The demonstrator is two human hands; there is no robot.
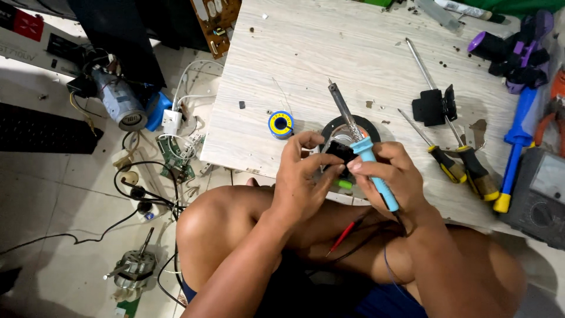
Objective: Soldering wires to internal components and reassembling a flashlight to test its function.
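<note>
Black part [339, 152] pinched between both hands' fingers [312, 141] (iron alongside).

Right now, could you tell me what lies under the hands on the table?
Under the left hand and right hand, a black ring shows on the table; its near part is covered.

Pale wooden table [306, 47] over cluttered tiled floor [53, 194]

Solder spool [281, 124] left of tape roll [341, 126], screwdrivers [465, 165] right, on table [306, 53]
</note>
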